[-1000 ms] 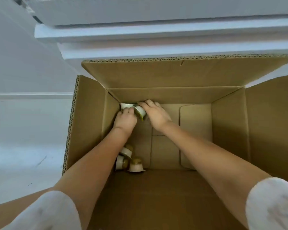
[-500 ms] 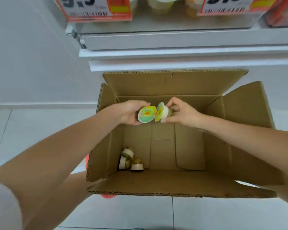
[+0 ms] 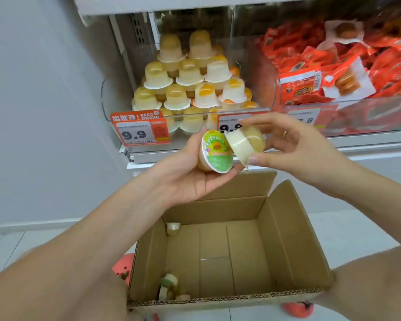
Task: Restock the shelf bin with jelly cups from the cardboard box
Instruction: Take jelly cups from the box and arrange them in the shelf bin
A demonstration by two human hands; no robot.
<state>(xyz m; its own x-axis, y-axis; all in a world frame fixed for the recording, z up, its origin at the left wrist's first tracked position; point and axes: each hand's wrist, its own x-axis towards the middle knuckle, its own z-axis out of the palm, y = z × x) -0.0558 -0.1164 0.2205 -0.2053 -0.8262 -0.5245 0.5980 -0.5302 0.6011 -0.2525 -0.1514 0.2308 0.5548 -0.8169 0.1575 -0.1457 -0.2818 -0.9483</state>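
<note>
Our left hand's (image 3: 183, 179) fingers curl up under a green-lidded jelly cup (image 3: 215, 150), cradling it lid toward us; just beside it, touching it, our right hand's (image 3: 296, 149) thumb and fingertips pinch a pale yellow jelly cup (image 3: 245, 142) tilted on its side. Both cups sit in front of the clear shelf bin (image 3: 188, 117) piled with jelly cups, above the open cardboard box (image 3: 287, 228), where a few cups remain along its left wall. Further right lies a bin of red snack packets (image 3: 333, 66).
</note>
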